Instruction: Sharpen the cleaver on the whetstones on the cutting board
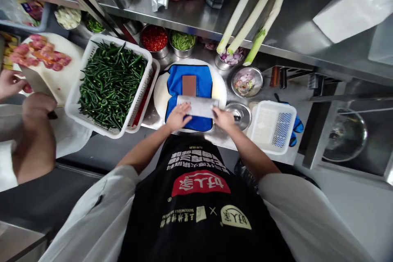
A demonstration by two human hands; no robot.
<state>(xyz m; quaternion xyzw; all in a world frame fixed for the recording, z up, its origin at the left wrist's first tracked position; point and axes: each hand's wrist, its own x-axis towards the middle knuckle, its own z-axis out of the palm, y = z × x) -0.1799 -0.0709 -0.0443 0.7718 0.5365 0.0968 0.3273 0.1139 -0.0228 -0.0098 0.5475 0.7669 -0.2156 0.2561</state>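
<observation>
A cleaver (200, 107) with a broad metal blade lies across the near end of a brown whetstone (189, 84). My right hand (224, 118) is closed round its handle end, with a thumb or finger on the blade's right end. My left hand (178, 117) lies on the left part of the blade, fingers flat on it and thumb apart. Under the stone a blue cloth (176, 77) with dark edging is spread over a round white cutting board (219, 84). The blade hides the stone's near end.
To the left stands a white basket (72, 90) of green chilies; beyond it a co-worker's hand (39, 104) grips a knife. Bowls line the back, under a shelf holding leeks (245, 6). At right are a metal bowl (244, 112) and a white plastic basket (264, 125).
</observation>
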